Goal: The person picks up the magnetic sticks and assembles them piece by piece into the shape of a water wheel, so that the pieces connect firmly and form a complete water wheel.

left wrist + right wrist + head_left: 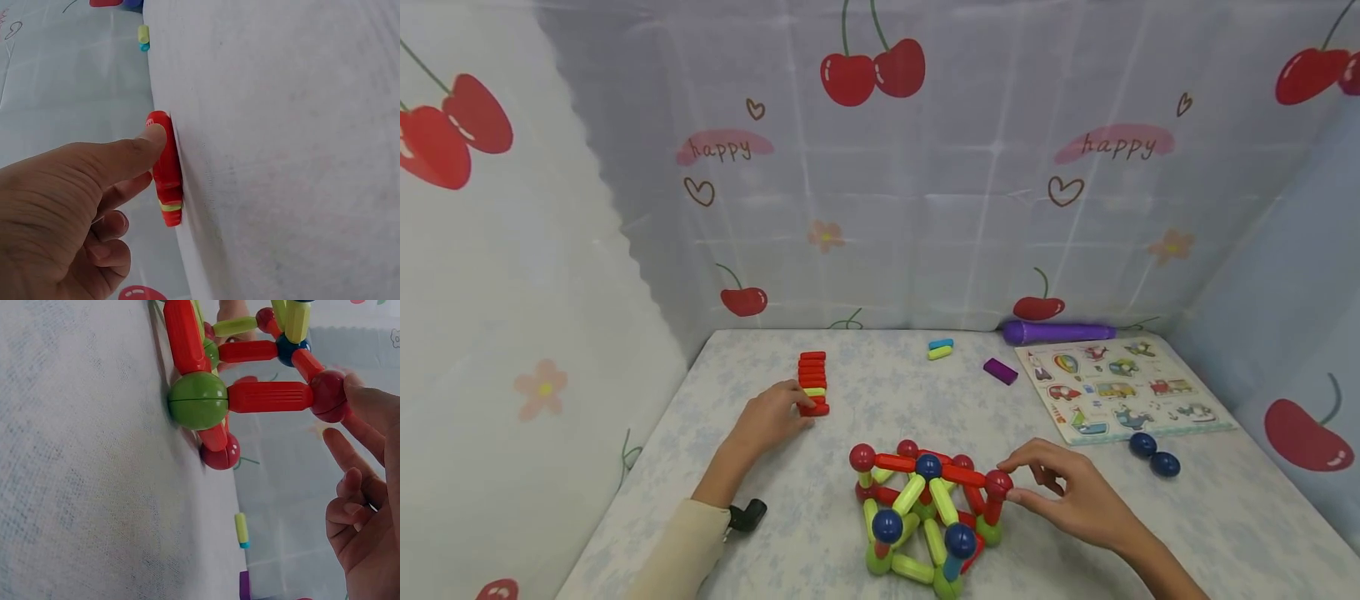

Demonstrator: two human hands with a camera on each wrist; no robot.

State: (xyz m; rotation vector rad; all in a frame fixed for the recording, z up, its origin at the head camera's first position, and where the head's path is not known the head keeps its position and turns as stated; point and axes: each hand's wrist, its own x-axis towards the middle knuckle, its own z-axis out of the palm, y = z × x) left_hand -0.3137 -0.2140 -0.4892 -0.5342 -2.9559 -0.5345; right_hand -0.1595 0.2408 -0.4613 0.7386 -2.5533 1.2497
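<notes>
A row of red magnetic sticks (812, 381), with one yellow-green stick among them, lies on the table's left side. My left hand (790, 414) reaches its near end; in the left wrist view the thumb (147, 142) lies on the red sticks (165, 172) and the other fingers curl below, pinching the nearest stick. In front of me stands a frame of red and green sticks with red, blue and green balls (925, 517). My right hand (1022, 482) pinches the red ball (998, 483) at its right upper corner; that red ball (330, 395) tops a red stick on a green ball (198, 400).
A blue and a green stick (940, 348), a purple block (1000, 371), a purple cylinder (1060, 332), a picture puzzle board (1120, 387) and two dark blue balls (1153, 455) lie at the back and right. Cherry-printed cloth walls surround the table (1225, 517).
</notes>
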